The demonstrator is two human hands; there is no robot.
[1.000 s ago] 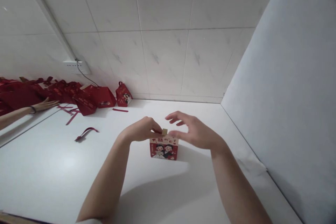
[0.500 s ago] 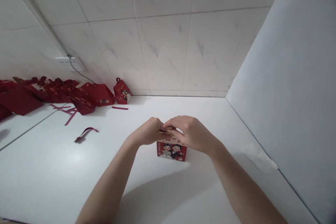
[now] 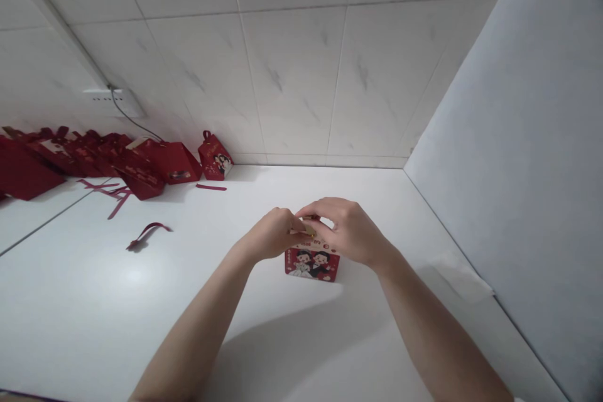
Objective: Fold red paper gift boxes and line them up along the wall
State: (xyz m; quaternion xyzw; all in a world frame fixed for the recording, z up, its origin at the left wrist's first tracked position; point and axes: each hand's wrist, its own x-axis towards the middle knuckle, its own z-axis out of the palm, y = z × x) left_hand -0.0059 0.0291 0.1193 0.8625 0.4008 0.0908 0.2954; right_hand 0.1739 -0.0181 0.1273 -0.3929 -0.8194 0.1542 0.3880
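A small red gift box (image 3: 311, 264) printed with a cartoon bride and groom stands upright on the white table. Over its top, my left hand (image 3: 276, 235) has its fingers closed on the upper edge from the left. From the right, my right hand (image 3: 346, 229) pinches the same top, thumb and fingers curled round it. Between the fingertips shows a small gold-coloured piece (image 3: 309, 230); I cannot make out just what it is. My hands cover most of the box's upper part.
Several red gift boxes (image 3: 141, 169) crowd the back left, with one separate box (image 3: 215, 157) at their right end. Dark red ribbon strips (image 3: 211, 188) and a curled ribbon (image 3: 149, 232) lie on the table (image 3: 85, 314). A tiled wall (image 3: 287, 75) rises behind; a white panel (image 3: 527, 157) stands right.
My fingers have shifted slightly at the top of the box, and more of the gold-coloured piece shows. The view has tilted a little; both hands stay at the box.
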